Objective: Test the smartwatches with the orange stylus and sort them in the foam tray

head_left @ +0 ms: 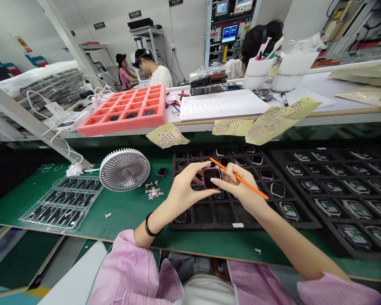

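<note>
Fan (pixel 124 169) beside black tray (pixel 241 221)

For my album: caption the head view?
Left hand and right hand, with orange stick, hold a watch case over a black tray.

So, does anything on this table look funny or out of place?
A little heap of pale scraps lies loose on the green mat beside the white fan. Yellow sticker sheets also droop over the shelf edge instead of lying flat.
</note>
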`<action>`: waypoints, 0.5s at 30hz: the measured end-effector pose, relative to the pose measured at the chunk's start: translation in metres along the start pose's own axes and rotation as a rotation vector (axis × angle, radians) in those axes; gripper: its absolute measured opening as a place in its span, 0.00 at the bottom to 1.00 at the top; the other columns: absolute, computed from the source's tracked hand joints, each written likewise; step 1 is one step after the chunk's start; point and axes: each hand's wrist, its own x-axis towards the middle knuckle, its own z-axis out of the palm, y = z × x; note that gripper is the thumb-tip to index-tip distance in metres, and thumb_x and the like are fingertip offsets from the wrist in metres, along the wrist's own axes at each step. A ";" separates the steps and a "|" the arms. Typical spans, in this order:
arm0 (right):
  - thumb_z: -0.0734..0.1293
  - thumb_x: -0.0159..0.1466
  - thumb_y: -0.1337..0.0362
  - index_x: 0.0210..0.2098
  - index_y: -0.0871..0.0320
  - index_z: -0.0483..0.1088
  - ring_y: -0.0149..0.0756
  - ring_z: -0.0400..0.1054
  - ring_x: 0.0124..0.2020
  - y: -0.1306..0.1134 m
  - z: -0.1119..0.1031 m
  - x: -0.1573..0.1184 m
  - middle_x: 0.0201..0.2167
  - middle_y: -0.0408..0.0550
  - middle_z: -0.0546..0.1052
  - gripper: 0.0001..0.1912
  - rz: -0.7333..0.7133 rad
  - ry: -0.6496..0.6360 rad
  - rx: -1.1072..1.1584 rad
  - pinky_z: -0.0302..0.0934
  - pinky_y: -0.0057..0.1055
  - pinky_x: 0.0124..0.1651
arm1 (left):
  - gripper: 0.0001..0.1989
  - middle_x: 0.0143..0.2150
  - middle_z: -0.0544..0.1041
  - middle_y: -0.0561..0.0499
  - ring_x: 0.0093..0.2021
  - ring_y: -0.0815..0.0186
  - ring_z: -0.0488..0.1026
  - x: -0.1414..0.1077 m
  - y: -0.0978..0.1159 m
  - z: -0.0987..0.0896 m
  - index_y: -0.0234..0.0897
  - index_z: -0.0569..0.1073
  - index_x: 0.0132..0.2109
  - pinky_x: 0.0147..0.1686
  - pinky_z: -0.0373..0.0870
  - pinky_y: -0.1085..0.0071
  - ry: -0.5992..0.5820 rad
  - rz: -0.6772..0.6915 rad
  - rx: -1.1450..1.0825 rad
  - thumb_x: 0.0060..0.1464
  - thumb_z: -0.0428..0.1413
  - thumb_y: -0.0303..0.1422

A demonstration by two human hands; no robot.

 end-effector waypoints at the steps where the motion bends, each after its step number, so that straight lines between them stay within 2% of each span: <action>1: 0.75 0.51 0.57 0.20 0.54 0.50 0.23 0.42 0.18 -0.002 -0.001 -0.004 0.16 0.31 0.50 0.27 0.005 0.005 0.001 0.43 0.23 0.20 | 0.29 0.51 0.76 0.44 0.46 0.63 0.75 -0.002 0.002 0.000 0.38 0.68 0.56 0.35 0.78 0.74 0.006 0.007 -0.004 0.47 0.66 0.35; 5: 0.75 0.52 0.57 0.20 0.55 0.50 0.24 0.45 0.19 -0.006 -0.001 -0.017 0.17 0.32 0.51 0.27 0.011 0.031 0.001 0.48 0.23 0.20 | 0.26 0.51 0.76 0.43 0.47 0.62 0.76 -0.007 0.012 0.002 0.38 0.70 0.55 0.36 0.79 0.72 0.017 -0.004 -0.006 0.49 0.65 0.34; 10: 0.71 0.57 0.53 0.21 0.55 0.54 0.28 0.59 0.24 -0.005 0.000 -0.030 0.21 0.37 0.60 0.23 0.095 0.020 0.129 0.65 0.27 0.29 | 0.26 0.48 0.77 0.45 0.43 0.65 0.77 -0.013 0.017 0.002 0.38 0.70 0.54 0.35 0.79 0.74 0.032 -0.099 -0.119 0.47 0.66 0.35; 15: 0.75 0.54 0.56 0.21 0.54 0.52 0.29 0.63 0.22 -0.006 -0.001 -0.039 0.19 0.35 0.56 0.26 0.057 0.080 0.141 0.69 0.29 0.29 | 0.28 0.42 0.77 0.48 0.37 0.68 0.76 -0.019 0.012 -0.003 0.38 0.68 0.55 0.30 0.78 0.77 0.187 -0.262 -0.202 0.47 0.66 0.37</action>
